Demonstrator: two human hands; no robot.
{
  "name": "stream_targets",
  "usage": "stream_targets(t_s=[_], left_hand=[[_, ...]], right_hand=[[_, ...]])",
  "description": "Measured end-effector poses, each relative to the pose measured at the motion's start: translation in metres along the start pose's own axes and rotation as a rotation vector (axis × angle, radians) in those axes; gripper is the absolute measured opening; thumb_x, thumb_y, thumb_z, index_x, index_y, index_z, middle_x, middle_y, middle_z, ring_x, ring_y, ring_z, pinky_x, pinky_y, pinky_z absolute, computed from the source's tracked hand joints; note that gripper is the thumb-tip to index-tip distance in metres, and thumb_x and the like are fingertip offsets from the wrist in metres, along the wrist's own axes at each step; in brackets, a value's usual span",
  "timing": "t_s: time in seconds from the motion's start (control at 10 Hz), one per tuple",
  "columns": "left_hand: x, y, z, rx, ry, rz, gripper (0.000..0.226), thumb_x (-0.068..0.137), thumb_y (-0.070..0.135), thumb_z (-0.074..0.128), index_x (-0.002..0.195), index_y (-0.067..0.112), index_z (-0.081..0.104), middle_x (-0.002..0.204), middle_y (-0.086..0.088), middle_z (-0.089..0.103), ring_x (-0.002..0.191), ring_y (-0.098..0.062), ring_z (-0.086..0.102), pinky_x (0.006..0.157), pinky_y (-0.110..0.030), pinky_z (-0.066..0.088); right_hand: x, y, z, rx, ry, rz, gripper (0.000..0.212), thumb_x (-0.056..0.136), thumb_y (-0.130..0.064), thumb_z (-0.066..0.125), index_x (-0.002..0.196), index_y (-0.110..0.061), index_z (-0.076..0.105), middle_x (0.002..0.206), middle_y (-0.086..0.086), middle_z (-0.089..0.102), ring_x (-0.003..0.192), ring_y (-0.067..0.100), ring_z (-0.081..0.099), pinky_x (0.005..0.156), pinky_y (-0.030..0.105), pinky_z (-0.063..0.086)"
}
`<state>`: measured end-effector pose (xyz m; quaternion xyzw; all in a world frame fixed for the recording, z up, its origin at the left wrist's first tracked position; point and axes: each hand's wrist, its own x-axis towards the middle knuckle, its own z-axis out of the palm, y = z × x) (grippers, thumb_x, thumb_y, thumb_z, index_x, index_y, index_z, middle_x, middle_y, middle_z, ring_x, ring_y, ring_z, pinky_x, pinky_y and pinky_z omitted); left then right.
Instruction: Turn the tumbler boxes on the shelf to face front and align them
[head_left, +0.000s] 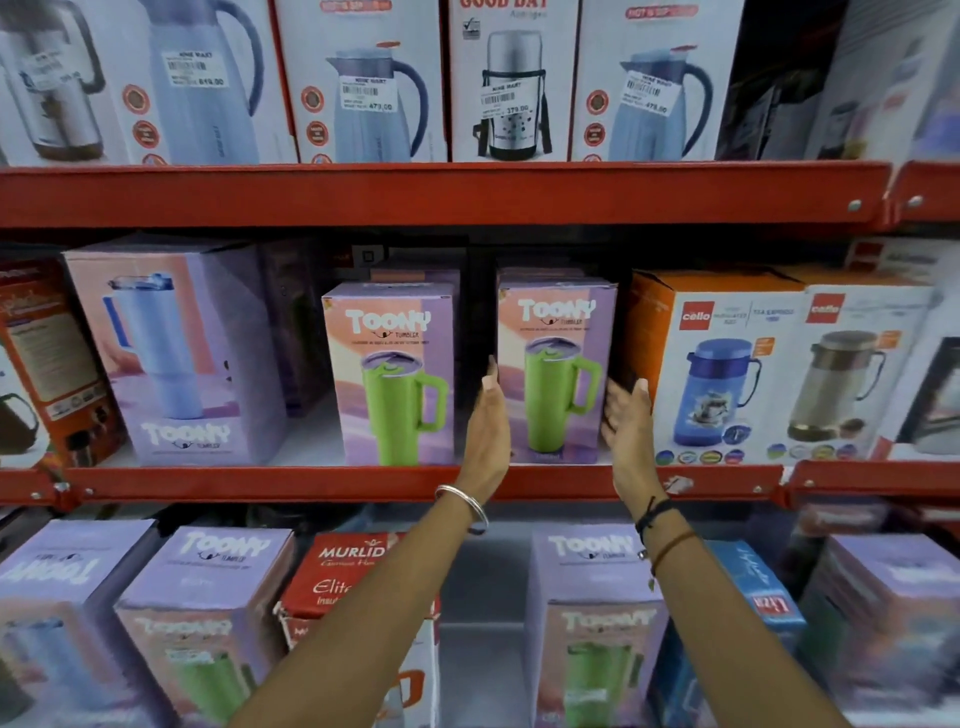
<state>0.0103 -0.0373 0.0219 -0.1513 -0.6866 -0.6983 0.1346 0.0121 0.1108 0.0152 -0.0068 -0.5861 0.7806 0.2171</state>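
Three Toony tumbler boxes stand on the middle shelf (363, 480): large blue-tumbler box (176, 353) angled at left; left green-tumbler box (392, 374) and right green-tumbler box (558, 369) facing front, a gap between them; left hand (488, 415) and right hand (626, 415), both spread flat, flank the right box, gripping nothing.

Two upright green-tumbler boxes (397, 374) (558, 371) face front, apart, on the middle shelf.

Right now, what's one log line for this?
left hand: open, left of green Toony box | right hand: open, right of it | box faces front
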Motion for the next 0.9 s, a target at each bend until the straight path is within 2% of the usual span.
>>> stream_targets(t_s=[0.1,0.2,0.3,0.4,0.5,0.6,0.7,0.8,0.9], left_hand=[[-0.001,-0.001,-0.003,0.058,-0.002,0.006,0.06,0.096,0.051,0.011,0.148,0.025,0.021,0.156,0.006,0.023,0.141,-0.006,0.02,0.112,-0.018,0.016],[-0.005,0.001,-0.005,0.097,-0.019,-0.039,0.08,0.072,0.084,0.007,0.142,0.047,0.019,0.137,0.011,0.043,0.124,-0.016,0.044,0.099,-0.034,0.04],[-0.011,0.0,-0.007,0.076,-0.031,-0.037,0.099,0.059,0.094,0.012,0.143,0.044,0.021,0.155,0.008,0.024,0.144,-0.024,0.025,0.117,-0.049,0.022],[-0.02,0.002,-0.009,0.055,-0.045,-0.066,0.104,0.054,0.097,0.015,0.144,0.044,0.021,0.157,0.01,0.018,0.146,-0.022,0.016,0.119,-0.052,0.013],[-0.026,0.004,-0.009,0.064,-0.067,-0.058,0.091,0.057,0.096,0.013,0.138,0.054,0.016,0.156,0.002,0.014,0.145,-0.027,0.013,0.119,-0.052,0.012],[-0.032,0.007,-0.009,0.083,-0.087,-0.042,0.095,0.06,0.095,0.012,0.142,0.049,0.016,0.152,0.005,0.008,0.143,-0.03,0.01,0.119,-0.053,0.011],[-0.034,0.012,-0.011,0.122,-0.105,-0.068,0.097,0.06,0.095,0.013,0.144,0.047,0.014,0.15,0.01,0.008,0.145,-0.024,0.008,0.119,-0.054,0.009],[-0.035,0.013,-0.013,0.121,-0.124,-0.071,0.091,0.064,0.092,0.014,0.144,0.048,0.011,0.153,0.017,0.01,0.147,-0.018,0.011,0.12,-0.05,0.011],[-0.039,0.009,-0.013,0.116,-0.122,0.048,0.073,0.085,0.068,0.016,0.148,0.033,0.009,0.154,0.017,0.008,0.147,-0.008,0.008,0.121,-0.034,0.007]], right_hand=[[0.001,0.001,-0.004,-0.011,0.017,0.014,0.062,0.098,-0.047,0.013,0.139,-0.008,0.04,0.15,0.013,0.038,0.139,0.025,0.035,0.118,0.041,0.025],[-0.001,0.002,-0.009,-0.028,0.008,0.007,0.062,0.098,-0.048,0.014,0.139,-0.009,0.04,0.151,0.012,0.038,0.14,0.024,0.034,0.119,0.041,0.023],[-0.007,0.001,-0.013,-0.04,0.001,0.009,0.063,0.097,-0.05,0.015,0.137,-0.011,0.043,0.149,0.011,0.04,0.139,0.025,0.036,0.118,0.043,0.025],[-0.017,-0.003,-0.017,-0.06,0.003,-0.003,0.062,0.098,-0.048,0.015,0.136,-0.01,0.046,0.146,0.011,0.045,0.136,0.025,0.04,0.115,0.039,0.03],[-0.025,-0.007,-0.019,-0.063,0.012,-0.008,0.06,0.099,-0.045,0.016,0.135,-0.008,0.046,0.144,0.012,0.046,0.135,0.026,0.041,0.11,0.036,0.033],[-0.03,-0.007,-0.018,-0.072,0.019,-0.008,0.059,0.099,-0.045,0.019,0.136,-0.009,0.046,0.146,0.012,0.044,0.136,0.026,0.04,0.114,0.039,0.031],[-0.034,-0.01,-0.016,-0.079,0.002,0.004,0.058,0.098,-0.046,0.02,0.138,-0.011,0.042,0.149,0.01,0.04,0.138,0.024,0.037,0.114,0.037,0.03],[-0.034,-0.01,-0.016,-0.124,0.003,-0.003,0.061,0.096,-0.051,0.023,0.136,-0.011,0.045,0.147,0.009,0.044,0.133,0.02,0.042,0.107,0.031,0.034],[-0.039,-0.01,-0.015,-0.221,0.09,-0.093,0.067,0.091,-0.058,0.027,0.136,-0.011,0.045,0.148,0.012,0.042,0.136,0.023,0.04,0.115,0.04,0.03]])
